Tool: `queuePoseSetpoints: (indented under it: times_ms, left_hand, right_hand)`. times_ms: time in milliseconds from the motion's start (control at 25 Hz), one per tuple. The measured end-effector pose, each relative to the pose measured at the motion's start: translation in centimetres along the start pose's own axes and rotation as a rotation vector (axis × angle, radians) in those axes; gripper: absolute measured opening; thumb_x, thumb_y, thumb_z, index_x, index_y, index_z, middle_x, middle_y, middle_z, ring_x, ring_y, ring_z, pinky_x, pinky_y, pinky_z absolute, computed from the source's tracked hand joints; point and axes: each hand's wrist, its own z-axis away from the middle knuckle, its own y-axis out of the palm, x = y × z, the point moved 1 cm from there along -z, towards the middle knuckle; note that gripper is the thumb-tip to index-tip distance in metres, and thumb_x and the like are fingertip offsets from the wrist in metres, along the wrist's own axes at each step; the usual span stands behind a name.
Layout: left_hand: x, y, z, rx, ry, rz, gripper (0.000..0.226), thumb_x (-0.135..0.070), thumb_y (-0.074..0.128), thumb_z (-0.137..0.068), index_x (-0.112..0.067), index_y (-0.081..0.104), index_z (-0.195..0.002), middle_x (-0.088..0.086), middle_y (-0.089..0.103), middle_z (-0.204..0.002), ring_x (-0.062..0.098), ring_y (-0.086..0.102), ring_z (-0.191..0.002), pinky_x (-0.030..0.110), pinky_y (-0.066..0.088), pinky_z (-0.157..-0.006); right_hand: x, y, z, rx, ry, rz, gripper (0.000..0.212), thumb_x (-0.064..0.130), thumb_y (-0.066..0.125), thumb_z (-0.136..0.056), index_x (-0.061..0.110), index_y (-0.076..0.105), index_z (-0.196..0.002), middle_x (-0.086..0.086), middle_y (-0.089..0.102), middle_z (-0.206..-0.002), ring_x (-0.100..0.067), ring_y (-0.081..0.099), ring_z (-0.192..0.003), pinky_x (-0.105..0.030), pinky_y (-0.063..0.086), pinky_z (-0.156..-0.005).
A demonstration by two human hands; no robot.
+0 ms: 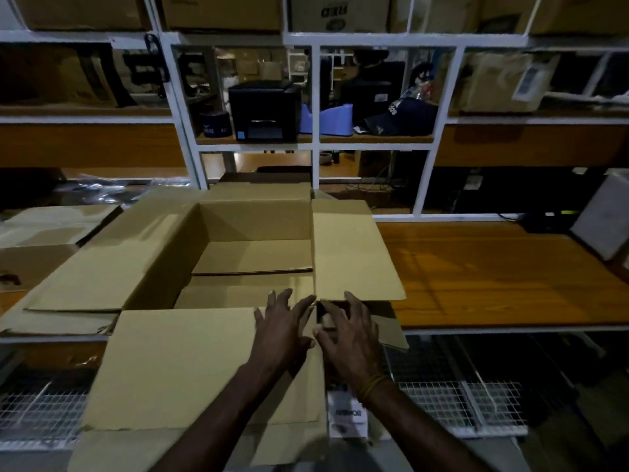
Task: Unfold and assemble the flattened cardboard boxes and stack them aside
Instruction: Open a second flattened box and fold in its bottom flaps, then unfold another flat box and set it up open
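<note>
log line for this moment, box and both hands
box: open, flaps out | left hand: on near flap | right hand: at box corner, fingers spread

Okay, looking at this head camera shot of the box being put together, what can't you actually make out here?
Head view only:
- What the right hand is touching: a small dark thing sits under its fingers, mostly covered by them.
- Near right corner of the open box: hidden behind the left hand and the right hand.
- White label below the right wrist: print too small and blurred.
- Cartons on the top shelf: cut off by the upper edge.
</note>
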Motion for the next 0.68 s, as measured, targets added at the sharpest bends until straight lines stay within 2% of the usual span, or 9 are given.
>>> queuePoseSetpoints:
  times_ms: [120, 280, 360, 480, 600, 680]
  left_hand:
    - [-4.4, 1.6, -2.0, -0.037, 0.095, 0.036, 0.078, -0.036, 0.071, -0.086, -0.039, 0.027, -0.151, 0.013, 0.017, -0.161, 0.037, 0.008, -0.149, 0.053, 0.021, -0.115]
    - [-10.5, 4.2, -4.9, -0.129, 0.197, 0.127, 0.077, -0.019, 0.077, -0.081, -0.032, 0.041, -0.147, 0.017, 0.025, -0.158, 0.041, 0.014, -0.147, 0.052, 0.040, -0.107]
    - [-15.2, 5.5, -6.5, -0.128, 0.237, 0.136, 0.075, -0.018, 0.077, -0.081, -0.031, 0.042, -0.146, 0.015, 0.025, -0.158, 0.039, 0.011, -0.149, 0.049, 0.041, -0.105]
    - [-22.1, 7.7, -8.9, -0.139, 0.319, 0.133, 0.078, -0.022, 0.083, -0.076, -0.029, 0.045, -0.143, 0.019, 0.032, -0.154, 0.041, 0.019, -0.147, 0.052, 0.045, -0.102]
    - [-29.7, 10.4, -10.5, -0.063, 0.389, 0.142, 0.079, -0.026, 0.076, -0.084, -0.032, 0.033, -0.150, 0.015, 0.019, -0.160, 0.037, 0.006, -0.150, 0.050, 0.036, -0.110]
    - [-34.4, 12.2, -11.1, 0.001, 0.445, 0.140, 0.081, -0.025, 0.071, -0.089, -0.034, 0.021, -0.153, 0.011, 0.006, -0.163, 0.034, -0.002, -0.151, 0.049, 0.032, -0.114]
  right_hand:
    - [-4.9, -1.9, -0.8, -0.030, 0.015, 0.036, 0.058, 0.043, 0.063, -0.090, 0.036, 0.043, -0.144, -0.012, 0.028, -0.157, -0.035, 0.026, -0.144, -0.053, 0.036, -0.107]
    - [-12.3, -5.0, -1.6, -0.059, 0.091, 0.042, 0.061, 0.041, 0.062, -0.090, 0.037, 0.039, -0.147, -0.013, 0.024, -0.159, -0.036, 0.024, -0.146, -0.051, 0.031, -0.109]
    - [-16.5, -7.0, -2.0, -0.085, 0.159, 0.019, 0.059, 0.043, 0.060, -0.092, 0.038, 0.039, -0.147, -0.010, 0.020, -0.161, -0.034, 0.019, -0.148, -0.051, 0.027, -0.111]
    - [-22.5, -10.1, -1.9, -0.142, 0.204, 0.035, 0.059, 0.045, 0.061, -0.093, 0.037, 0.039, -0.147, -0.010, 0.021, -0.161, -0.034, 0.022, -0.147, -0.053, 0.028, -0.111]
    - [-29.1, -13.8, -0.9, -0.194, 0.256, 0.081, 0.060, 0.043, 0.060, -0.094, 0.035, 0.037, -0.149, -0.011, 0.021, -0.161, -0.035, 0.022, -0.147, -0.054, 0.030, -0.110]
    - [-33.0, -15.9, 0.2, -0.198, 0.339, 0.104, 0.061, 0.045, 0.055, -0.097, 0.037, 0.029, -0.152, -0.010, 0.013, -0.163, -0.033, 0.014, -0.149, -0.054, 0.028, -0.113]
